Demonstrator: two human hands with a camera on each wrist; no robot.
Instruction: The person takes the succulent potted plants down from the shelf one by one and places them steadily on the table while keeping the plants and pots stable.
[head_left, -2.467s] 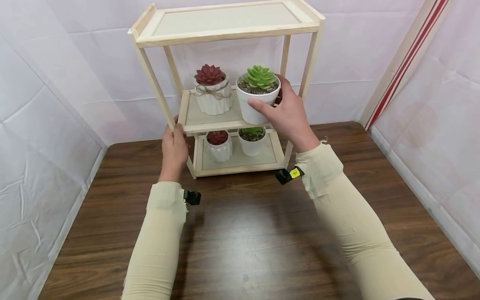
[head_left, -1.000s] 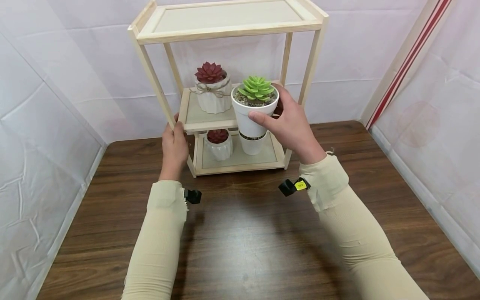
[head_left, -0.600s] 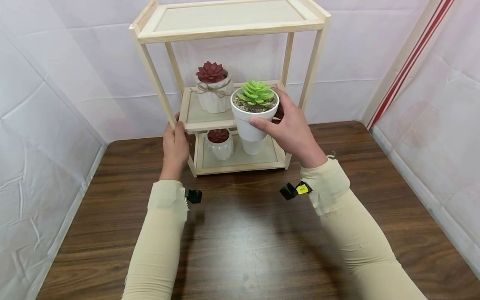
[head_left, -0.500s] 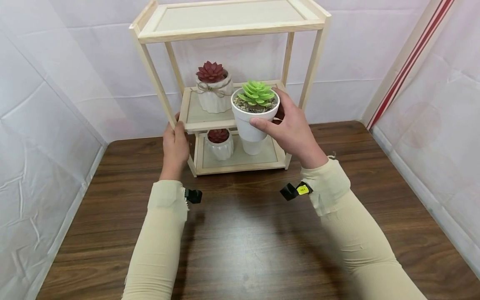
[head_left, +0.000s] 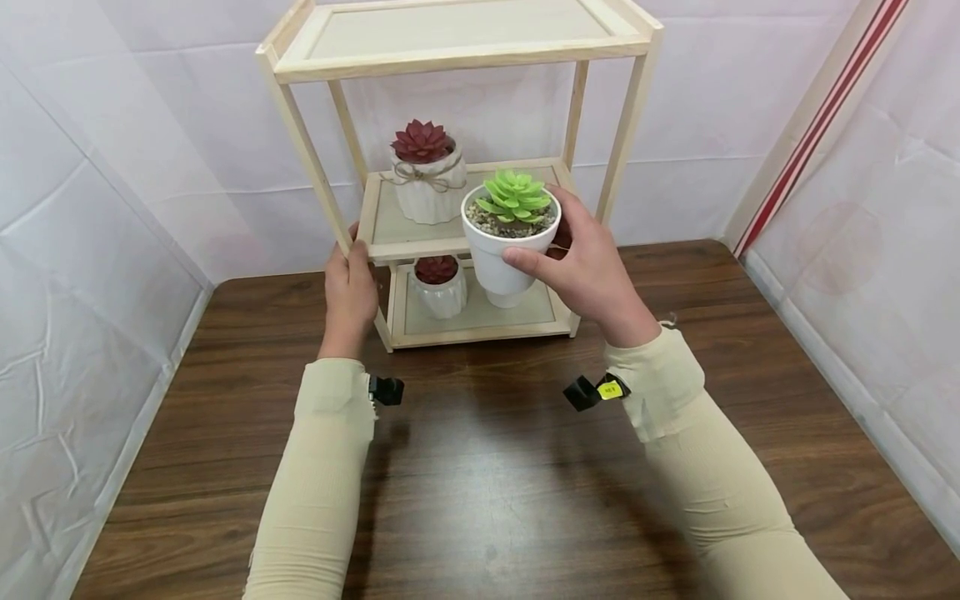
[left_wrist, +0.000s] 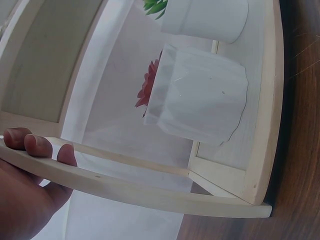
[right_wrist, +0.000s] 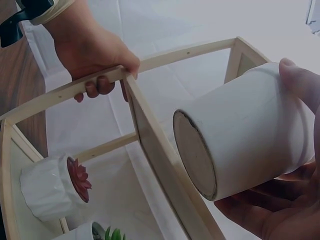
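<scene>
My right hand [head_left: 596,271] holds a potted green succulent [head_left: 501,260], thumb on the near side of its white pot and fingers around the far side. The pot hangs in front of the middle shelf [head_left: 408,249] of a light wooden rack [head_left: 465,60]; in the right wrist view the underside of the held pot [right_wrist: 192,155] shows, touching nothing below. My left hand [head_left: 351,292] grips the rack's front left post, fingertips curled over the wood in the left wrist view. On the middle shelf's left stands a red succulent [head_left: 426,196] in a white twine-tied pot.
On the bottom shelf [head_left: 480,336] stand a smaller red succulent [head_left: 442,298] and a white pot [head_left: 506,299], mostly hidden behind the held one; green leaves [left_wrist: 156,7] top it in the left wrist view. The rack stands on a dark wood table [head_left: 480,467] near white cloth walls.
The right hand has brought the green succulent's pot lower and nearer to me, out past the middle shelf's front edge. The left hand has kept its grip on the post.
</scene>
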